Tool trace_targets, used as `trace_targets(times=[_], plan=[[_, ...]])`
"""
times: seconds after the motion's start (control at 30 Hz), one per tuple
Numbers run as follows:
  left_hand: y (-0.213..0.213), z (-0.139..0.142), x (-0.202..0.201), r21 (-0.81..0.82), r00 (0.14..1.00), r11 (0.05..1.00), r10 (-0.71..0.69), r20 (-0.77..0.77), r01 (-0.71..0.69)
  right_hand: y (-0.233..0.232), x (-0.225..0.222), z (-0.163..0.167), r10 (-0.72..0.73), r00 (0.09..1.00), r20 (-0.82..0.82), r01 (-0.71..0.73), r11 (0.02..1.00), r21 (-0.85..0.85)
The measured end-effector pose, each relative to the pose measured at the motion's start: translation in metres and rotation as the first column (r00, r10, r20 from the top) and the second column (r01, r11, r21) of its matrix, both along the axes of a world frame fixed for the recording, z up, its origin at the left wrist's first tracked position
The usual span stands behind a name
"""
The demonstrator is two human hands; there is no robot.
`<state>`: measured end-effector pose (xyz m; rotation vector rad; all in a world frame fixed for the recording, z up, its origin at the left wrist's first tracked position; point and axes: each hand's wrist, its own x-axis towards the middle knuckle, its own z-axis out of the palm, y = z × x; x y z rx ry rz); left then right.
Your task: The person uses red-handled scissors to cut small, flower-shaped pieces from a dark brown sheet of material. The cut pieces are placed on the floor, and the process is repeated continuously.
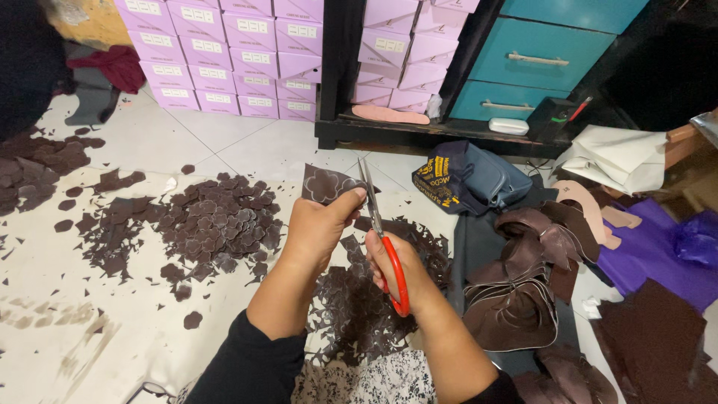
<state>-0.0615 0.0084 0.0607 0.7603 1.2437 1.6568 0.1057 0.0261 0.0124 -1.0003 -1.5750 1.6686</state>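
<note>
White tiled floor point(224, 135) under everything, a pale sheet point(90, 314) spread across it. On the sheet a heap of dark cut flower shapes point(217, 224) and loose scraps point(366, 307). To the right, curved brown leather pieces point(523, 292) and a blue bag point(471, 179).

Your two bare forearms, black sleeves pushed up near the elbows, your left hand point(318, 224) and right hand point(396, 269) ungloved, black-and-white floral garment over your lap

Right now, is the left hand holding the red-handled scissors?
No: the right hand holds the red-handled scissors; the left hand pinches a dark brown leather piece.
</note>
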Motion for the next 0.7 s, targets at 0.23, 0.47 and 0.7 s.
trace_targets(times=[0.23, 0.47, 0.7], plan=[[-0.001, 0.003, -0.005, 0.038, 1.000, 0.999, -0.005, 0.000, 0.005, -0.001, -0.001, 0.004, -0.003, 1.000, 0.004, 0.003, 1.000, 0.014], [0.001, 0.000, -0.013, -0.008, 1.000, 1.000, -0.024, -0.003, 0.024, -0.001, -0.003, 0.006, -0.006, 0.999, 0.049, 0.005, 1.000, 0.012], [0.002, -0.002, -0.014, 0.009, 0.993, 0.997, -0.080, 0.086, 0.080, -0.005, -0.004, 0.009, -0.010, 0.997, 0.079, 0.010, 1.000, 0.001]])
